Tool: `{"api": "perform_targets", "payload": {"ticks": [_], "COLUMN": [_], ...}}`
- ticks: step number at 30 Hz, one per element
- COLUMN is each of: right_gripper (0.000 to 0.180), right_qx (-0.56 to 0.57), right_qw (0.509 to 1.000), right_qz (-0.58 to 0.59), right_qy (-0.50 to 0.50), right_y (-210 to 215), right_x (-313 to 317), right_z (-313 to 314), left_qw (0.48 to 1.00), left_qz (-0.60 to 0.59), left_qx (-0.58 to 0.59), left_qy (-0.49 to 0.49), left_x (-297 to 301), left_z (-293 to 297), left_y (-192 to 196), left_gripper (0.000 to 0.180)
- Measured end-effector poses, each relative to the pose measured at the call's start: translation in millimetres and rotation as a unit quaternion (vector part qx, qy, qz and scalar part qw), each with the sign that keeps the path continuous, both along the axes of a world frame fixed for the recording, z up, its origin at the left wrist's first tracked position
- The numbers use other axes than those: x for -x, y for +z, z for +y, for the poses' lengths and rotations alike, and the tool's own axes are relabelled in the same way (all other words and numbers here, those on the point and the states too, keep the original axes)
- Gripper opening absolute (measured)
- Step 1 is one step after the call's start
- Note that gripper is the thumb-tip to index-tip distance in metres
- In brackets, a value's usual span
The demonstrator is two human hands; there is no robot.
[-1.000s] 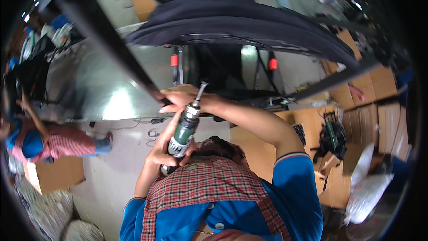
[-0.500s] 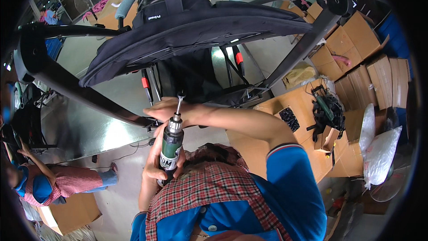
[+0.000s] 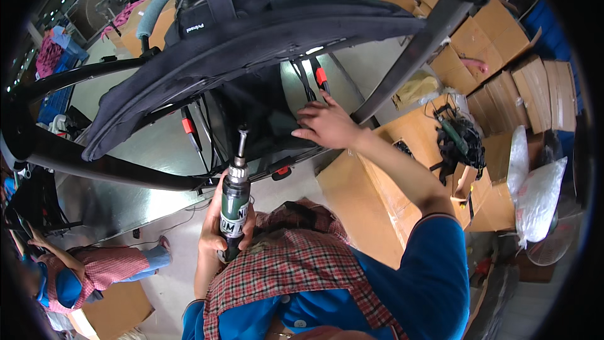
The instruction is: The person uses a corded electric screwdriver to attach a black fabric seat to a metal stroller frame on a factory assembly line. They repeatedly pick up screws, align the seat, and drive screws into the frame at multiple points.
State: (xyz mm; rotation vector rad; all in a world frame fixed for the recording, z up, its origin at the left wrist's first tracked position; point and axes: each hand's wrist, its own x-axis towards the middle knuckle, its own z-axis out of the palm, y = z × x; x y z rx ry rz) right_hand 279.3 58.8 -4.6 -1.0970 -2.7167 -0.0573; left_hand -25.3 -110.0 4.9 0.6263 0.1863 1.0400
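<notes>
My left hand [image 3: 212, 230] is wrapped round a dark green and black power screwdriver [image 3: 234, 204], its bit pointing up and away from me. In front of me stands a black stroller [image 3: 251, 31] with a fabric canopy and thick dark frame tubes. My right hand [image 3: 330, 126] is at the stroller's lower right side, fingers apart, just below a red clip [image 3: 321, 76] on a thin strut. Whether its fingertips touch the frame I cannot tell. A second red clip [image 3: 188, 125] shows on the left strut. Near the lower crossbar is another red part [image 3: 281, 172].
A shiny metal table [image 3: 151, 196] lies under the stroller. At right, a cardboard surface [image 3: 393, 214] holds a tangled dark tool with straps [image 3: 462, 138] and a small open box [image 3: 464, 181]. Cartons [image 3: 497, 38] and a plastic bag [image 3: 541, 198] stand beyond. A co-worker [image 3: 94, 271] is at lower left.
My right hand has moved from beside the screwdriver bit out to the stroller's right strut. The stroller has shifted left in view. The screwdriver stays in my left hand.
</notes>
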Motion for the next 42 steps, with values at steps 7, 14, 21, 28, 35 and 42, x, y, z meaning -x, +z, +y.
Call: {"api": "perform_targets", "payload": {"ticks": [7,14,21,28,35,42], "right_gripper": [0.059,0.045,0.054,0.053,0.028,0.018], "right_qx": [0.194,0.291,0.316,0.232,-0.063,-0.07], "right_qw": [0.935,0.892,0.908,0.911,0.986,0.931], "right_qz": [0.23,0.238,0.155,0.287,0.149,0.353], "right_qy": [0.186,0.251,0.226,0.185,0.04,0.05], "right_y": [12,1,-15,8,5,-13], "right_x": [121,223,230,208,234,225], "right_z": [-23,-28,-24,22,53,59], "left_qw": [0.995,0.996,0.998,0.998,0.999,0.993], "left_qz": [0.039,-0.017,-0.036,-0.008,-0.002,0.034], "left_qx": [-0.027,-0.041,-0.043,-0.056,-0.041,-0.057], "left_qy": [-0.083,-0.078,-0.033,0.002,0.012,0.092], "left_x": [0,1,5,11,8,16], "left_z": [2,-13,-20,-22,-20,-17], "left_y": [6,-9,-11,-4,0,-14], "left_gripper": [0.132,0.128,0.128,0.13,0.129,0.124]}}
